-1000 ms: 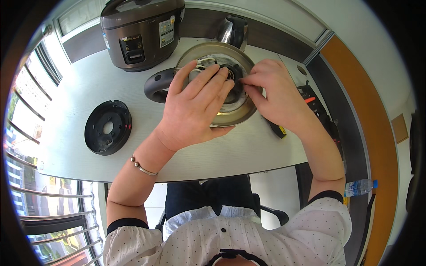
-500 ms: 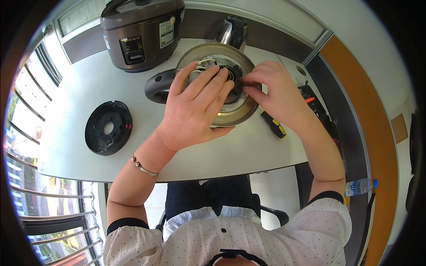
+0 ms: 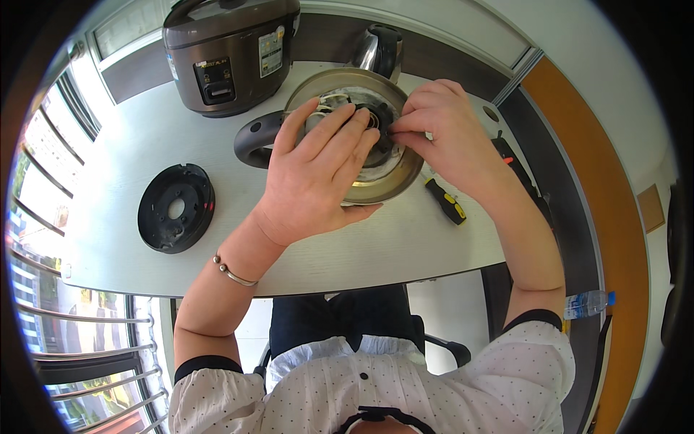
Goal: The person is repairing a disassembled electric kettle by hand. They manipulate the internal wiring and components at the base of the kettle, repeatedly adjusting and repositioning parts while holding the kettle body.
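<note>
An electric kettle (image 3: 376, 193) lies upside down on the table, its metal underside facing up. White wires and a black round plastic part (image 3: 382, 153) show in the middle of it. The kettle's dark handle (image 3: 253, 141) points left. My left hand (image 3: 318, 166) rests over the underside with its fingers stretched out, hiding part of the wiring. At the right edge of the black part, my right hand (image 3: 437, 134) pinches with thumb and fingertips; what lies between them is too small to make out.
A black round base cover (image 3: 177, 235) lies at the left. A yellow-black screwdriver (image 3: 445, 202) is right of the kettle. Behind stand a brown rice cooker (image 3: 246, 69) and a shiny kettle (image 3: 378, 52). A dark tool case (image 3: 517, 170) sits at the right edge.
My right hand has shifted slightly right and its fingers have drawn closer together, still at the black part. My left hand has barely moved.
</note>
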A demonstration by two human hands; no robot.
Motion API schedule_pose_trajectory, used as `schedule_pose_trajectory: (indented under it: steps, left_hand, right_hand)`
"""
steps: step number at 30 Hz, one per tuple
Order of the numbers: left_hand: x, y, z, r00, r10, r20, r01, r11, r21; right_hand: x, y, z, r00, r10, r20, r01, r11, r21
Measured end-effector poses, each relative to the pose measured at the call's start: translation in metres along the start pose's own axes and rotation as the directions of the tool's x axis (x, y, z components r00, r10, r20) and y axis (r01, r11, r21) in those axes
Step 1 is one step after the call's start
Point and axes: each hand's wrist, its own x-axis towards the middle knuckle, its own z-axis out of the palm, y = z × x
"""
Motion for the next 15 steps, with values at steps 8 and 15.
schedule_pose_trajectory:
  steps: [8, 15]
  left_hand:
    - [0.0001, 0.0009, 0.0005, 1.000, 0.001, -0.003, -0.001, 1.000, -0.002]
    - [-0.0011, 0.0013, 0.0016, 1.000, 0.008, -0.004, -0.008, 1.000, -0.012]
  right_hand:
    - [0.0037, -0.0008, 0.0009, 0.999, -0.043, -0.007, 0.042, 0.999, -0.012]
    - [0.0051, -0.0088, 0.0055, 0.999, 0.045, 0.022, -0.044, 0.998, -0.046]
